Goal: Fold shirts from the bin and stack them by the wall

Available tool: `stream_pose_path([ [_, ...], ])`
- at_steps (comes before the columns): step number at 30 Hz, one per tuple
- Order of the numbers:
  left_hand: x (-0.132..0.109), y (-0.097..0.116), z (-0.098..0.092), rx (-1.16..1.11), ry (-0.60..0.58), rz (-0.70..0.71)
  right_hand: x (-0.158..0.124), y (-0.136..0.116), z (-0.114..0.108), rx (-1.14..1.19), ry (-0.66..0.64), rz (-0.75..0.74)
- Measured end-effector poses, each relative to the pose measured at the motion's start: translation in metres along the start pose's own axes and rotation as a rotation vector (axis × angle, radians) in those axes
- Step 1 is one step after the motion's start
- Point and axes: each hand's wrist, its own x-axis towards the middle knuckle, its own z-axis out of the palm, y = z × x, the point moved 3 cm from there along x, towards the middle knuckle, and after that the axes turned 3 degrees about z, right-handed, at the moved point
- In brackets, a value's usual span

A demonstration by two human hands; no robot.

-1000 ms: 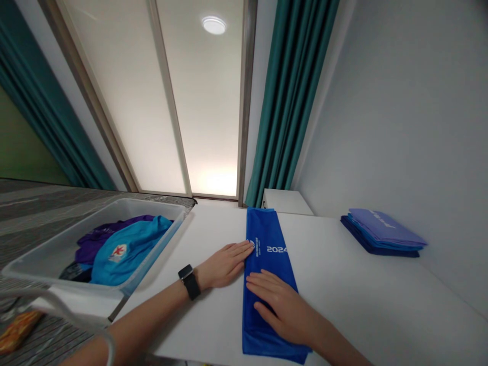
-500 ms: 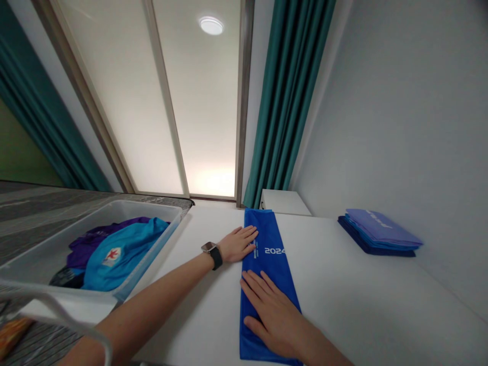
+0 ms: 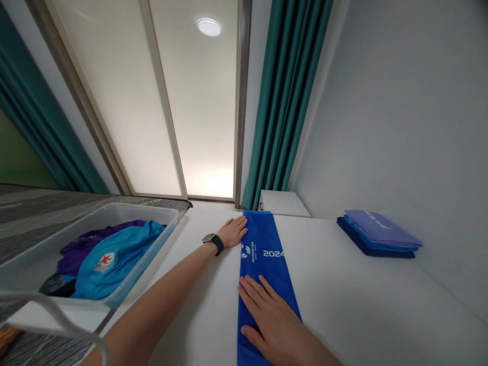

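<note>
- Clock centred on the folded blue garment [image 3: 267, 267], 12 pointing away; laid flat lengthwise on the white table [image 3: 351, 300], near end past the lower picture edge.
- At 6: right hand [image 3: 269, 317], palm down on the cloth, fingers straight and slightly spread, gripping nothing; forearm in from 5.
- On the cloth, beyond that hand: "2024" [image 3: 273, 253] in white at the 1 o'clock edge; to 11, white emblem [image 3: 246, 251] and a strip of vertical lettering [image 3: 254, 252], too small to read.
- At 11: left hand [image 3: 232, 233], palm down, fingers extended, tips at the garment's long edge; arm reaching up from 7, dark-strapped watch [image 3: 213, 243] on wrist.
- Toward 9–10: translucent tub [image 3: 145, 267] with purple cloth [image 3: 84, 246] and turquoise cloth [image 3: 118, 264], the latter with a red-on-white badge [image 3: 105, 261], wording illegible.
- Between 2 and 3: folded stack [image 3: 381, 231], white lettering on top, unreadable.
- Farthest, near 12: teal curtain [image 3: 292, 101].
</note>
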Motion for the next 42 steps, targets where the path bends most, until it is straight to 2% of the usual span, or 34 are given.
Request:
stream_pose_path([
  [4,0.002,-0.01,-0.002,-0.003,0.044,-0.062,0.0,0.0,0.0,0.007,-0.004,0.003],
  [7,-0.004,-0.007,-0.006,-0.014,0.084,-0.056,0.0,0.0,-0.001,-0.006,-0.006,0.006],
  [12,-0.028,0.015,-0.017,-0.073,0.122,0.127,0.006,0.011,-0.011,-0.078,0.104,0.042],
  [16,-0.048,0.034,-0.024,-0.114,0.084,0.248,0.023,0.031,-0.019,-0.184,0.21,0.186],
  [22,-0.058,0.045,-0.026,-0.139,0.046,0.287,0.043,0.049,-0.016,-0.241,0.238,0.291],
  [28,-0.047,0.031,-0.023,-0.126,0.07,0.139,0.043,0.055,-0.006,-0.227,0.187,0.323],
  [30,-0.041,0.03,-0.023,-0.092,0.083,0.135,0.043,0.055,-0.005,-0.234,0.186,0.331],
  [35,-0.015,0.05,-0.02,0.011,0.067,0.173,0.044,0.057,-0.003,-0.237,0.218,0.306],
  [39,0.011,0.064,-0.011,0.061,0.014,0.034,0.044,0.059,-0.002,-0.236,0.229,0.291],
  [42,0.022,0.06,-0.005,0.064,0.008,-0.063,0.043,0.057,-0.003,-0.238,0.235,0.294],
])
